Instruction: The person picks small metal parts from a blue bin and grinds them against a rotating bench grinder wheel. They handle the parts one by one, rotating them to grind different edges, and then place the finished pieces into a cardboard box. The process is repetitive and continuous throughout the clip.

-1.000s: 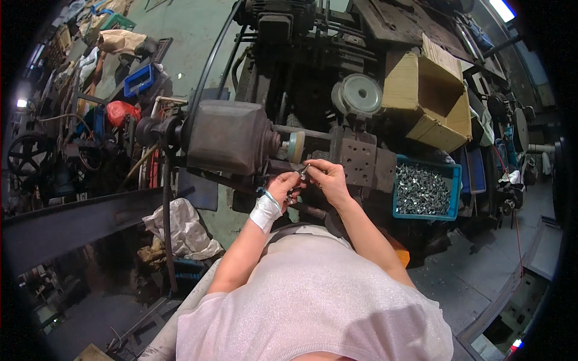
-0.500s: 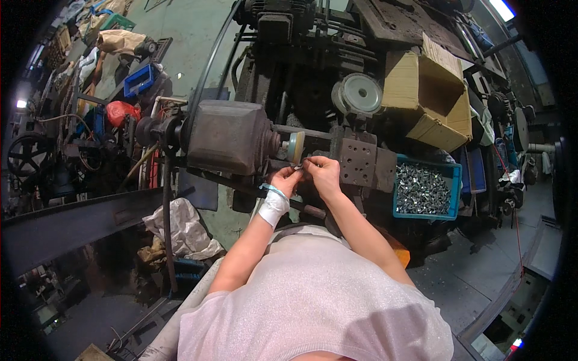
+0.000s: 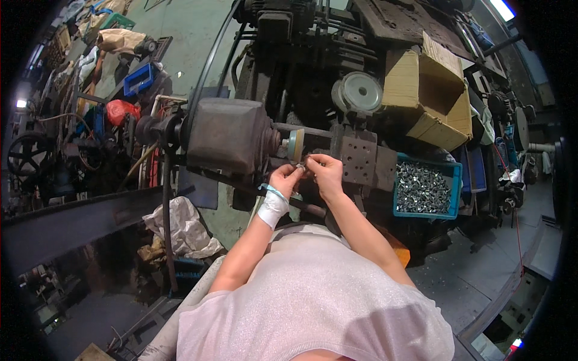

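Both hands meet in front of a yellow and pale green wheel point(image 3: 295, 145) on the spindle of a dark machine point(image 3: 226, 137). My left hand point(image 3: 285, 179), with a white wrap at the wrist, is closed in a pinch on a small metal part point(image 3: 300, 166). Close beside it, my right hand point(image 3: 326, 173) is pinched at the same part. The fingers hide most of the piece, so its shape cannot be made out. Whether it touches the wheel's lower edge is unclear.
A blue-green crate point(image 3: 456, 191) full of small metal parts point(image 3: 422, 189) stands right of my right forearm. Behind it is an open cardboard box point(image 3: 402, 87). A drilled metal block point(image 3: 358, 161) sits right of the wheel, with a round metal disc point(image 3: 362, 92) farther back.
My right hand has shifted very slightly to the right, and the fingertips have moved a little. The left hand stays almost in place.
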